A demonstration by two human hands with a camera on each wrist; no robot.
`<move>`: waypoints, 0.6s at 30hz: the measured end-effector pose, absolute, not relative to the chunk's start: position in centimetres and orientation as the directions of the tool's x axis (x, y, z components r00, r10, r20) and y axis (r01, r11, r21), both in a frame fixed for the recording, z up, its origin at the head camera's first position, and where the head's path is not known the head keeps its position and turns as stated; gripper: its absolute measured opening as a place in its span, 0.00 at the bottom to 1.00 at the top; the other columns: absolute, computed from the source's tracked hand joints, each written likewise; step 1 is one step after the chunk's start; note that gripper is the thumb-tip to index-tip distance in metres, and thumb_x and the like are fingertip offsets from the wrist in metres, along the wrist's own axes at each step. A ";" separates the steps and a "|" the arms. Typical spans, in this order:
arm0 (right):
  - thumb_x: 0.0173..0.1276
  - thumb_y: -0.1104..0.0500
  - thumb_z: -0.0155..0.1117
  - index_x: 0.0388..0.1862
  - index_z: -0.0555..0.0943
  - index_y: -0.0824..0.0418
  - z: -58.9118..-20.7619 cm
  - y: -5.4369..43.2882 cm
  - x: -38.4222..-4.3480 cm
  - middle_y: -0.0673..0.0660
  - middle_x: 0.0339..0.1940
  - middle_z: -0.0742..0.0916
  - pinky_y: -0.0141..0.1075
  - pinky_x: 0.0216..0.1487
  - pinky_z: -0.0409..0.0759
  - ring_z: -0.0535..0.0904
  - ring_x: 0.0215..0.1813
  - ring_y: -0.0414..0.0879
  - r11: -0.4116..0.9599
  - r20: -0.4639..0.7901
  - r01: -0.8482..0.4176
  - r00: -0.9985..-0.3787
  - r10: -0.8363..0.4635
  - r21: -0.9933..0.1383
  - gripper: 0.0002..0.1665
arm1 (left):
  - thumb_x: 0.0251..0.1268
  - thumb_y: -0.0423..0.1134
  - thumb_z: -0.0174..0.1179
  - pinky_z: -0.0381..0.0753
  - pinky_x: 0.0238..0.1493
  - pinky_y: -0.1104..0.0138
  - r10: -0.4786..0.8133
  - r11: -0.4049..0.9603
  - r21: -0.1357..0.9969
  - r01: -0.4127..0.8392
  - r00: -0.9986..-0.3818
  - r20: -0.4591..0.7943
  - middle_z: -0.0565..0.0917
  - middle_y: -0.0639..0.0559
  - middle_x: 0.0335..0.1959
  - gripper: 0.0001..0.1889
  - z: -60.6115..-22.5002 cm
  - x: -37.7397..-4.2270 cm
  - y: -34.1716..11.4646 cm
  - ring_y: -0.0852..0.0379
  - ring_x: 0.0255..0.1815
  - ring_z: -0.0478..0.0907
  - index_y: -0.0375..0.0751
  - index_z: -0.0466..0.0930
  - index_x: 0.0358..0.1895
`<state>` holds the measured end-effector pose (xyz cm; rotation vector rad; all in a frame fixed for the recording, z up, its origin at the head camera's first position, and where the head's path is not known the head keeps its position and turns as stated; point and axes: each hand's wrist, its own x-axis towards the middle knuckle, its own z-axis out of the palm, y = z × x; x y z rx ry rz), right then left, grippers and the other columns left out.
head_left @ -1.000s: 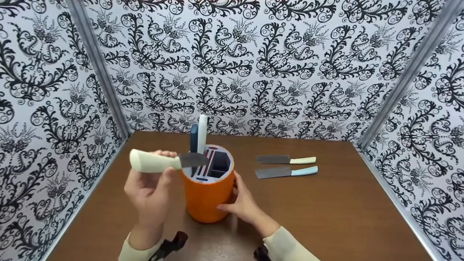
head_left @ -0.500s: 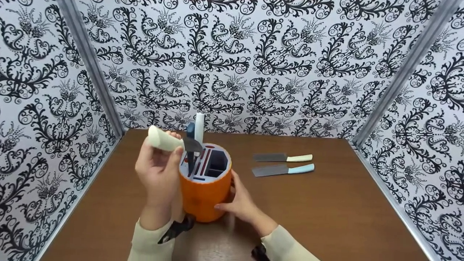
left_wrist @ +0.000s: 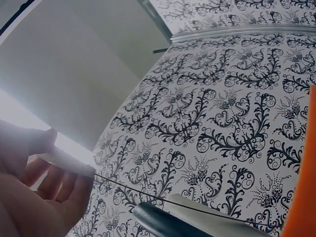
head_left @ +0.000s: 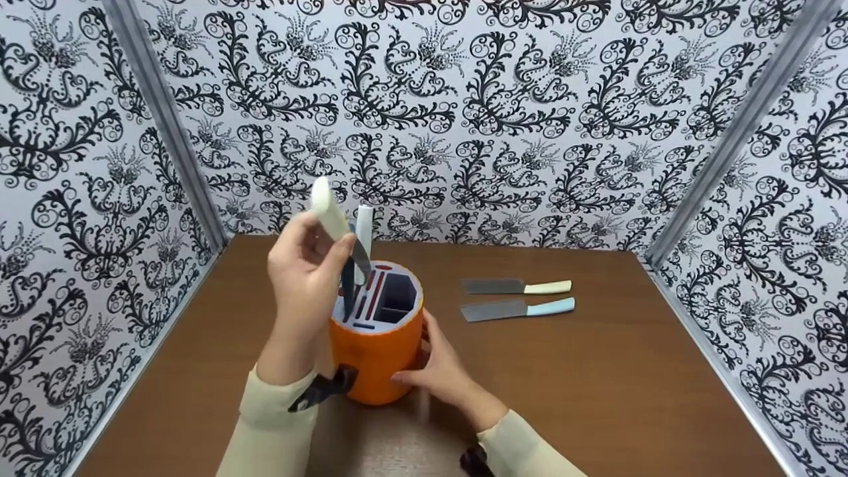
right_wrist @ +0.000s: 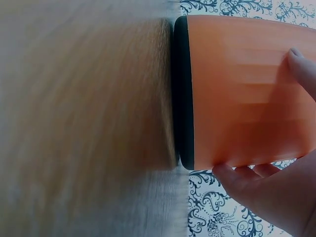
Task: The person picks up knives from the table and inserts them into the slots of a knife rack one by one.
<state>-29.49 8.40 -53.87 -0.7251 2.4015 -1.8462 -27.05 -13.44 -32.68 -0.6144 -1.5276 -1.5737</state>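
My left hand (head_left: 305, 271) pinches the cream handle of a kitchen knife (head_left: 328, 205) above the knife block (head_left: 374, 358). Its blade slants down to the right, close over the slotted top; in the left wrist view the blade is edge-on, a thin line. The block is an orange cylinder with a pale slotted insert. A dark blue-handled knife (left_wrist: 163, 219) and a white-handled knife (head_left: 364, 228) stand in its left side, the blue one partly hidden by my hand. My right hand (head_left: 447, 371) grips the block's lower right side, thumb toward the front.
Two cleavers lie on the brown table (head_left: 596, 384) to the right of the block, one with a cream handle (head_left: 548, 287), one with a light blue handle (head_left: 550, 307). Patterned walls (head_left: 424, 119) with metal corner posts enclose the back and sides.
My left hand has moved right and up, turning the knife from nearly level to steeply point-down over the block. My right hand keeps its grip; the cleavers lie as before.
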 end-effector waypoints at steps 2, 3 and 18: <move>0.56 0.52 0.87 0.88 0.52 0.46 -54.1 8.5 -29.5 0.53 0.86 0.66 0.60 0.82 0.67 0.67 0.82 0.58 0.189 0.254 -0.341 -0.892 -0.374 -0.921 0.69 | 0.63 0.24 0.71 0.87 0.42 0.70 -0.203 0.130 0.596 0.793 -0.567 0.798 0.85 0.44 0.41 0.15 -32.5 -27.5 -13.3 0.58 0.37 0.81 0.23 0.82 0.52; 0.56 0.52 0.87 0.88 0.52 0.45 -54.2 8.5 -29.5 0.53 0.86 0.67 0.60 0.82 0.67 0.67 0.82 0.58 0.191 0.253 -0.341 -0.892 -0.374 -0.921 0.69 | 0.64 0.25 0.71 0.88 0.43 0.69 -0.194 0.143 0.614 0.776 -0.587 0.786 0.85 0.43 0.41 0.15 -32.4 -27.8 -13.3 0.58 0.38 0.82 0.24 0.82 0.52; 0.54 0.50 0.88 0.88 0.52 0.48 -53.8 8.3 -29.3 0.56 0.83 0.69 0.59 0.80 0.69 0.69 0.80 0.60 0.219 0.243 -0.335 -0.901 -0.359 -0.916 0.71 | 0.65 0.28 0.71 0.89 0.47 0.70 -0.178 0.288 0.736 0.612 -0.721 0.669 0.89 0.40 0.44 0.13 -32.4 -30.0 -12.9 0.51 0.44 0.89 0.31 0.84 0.51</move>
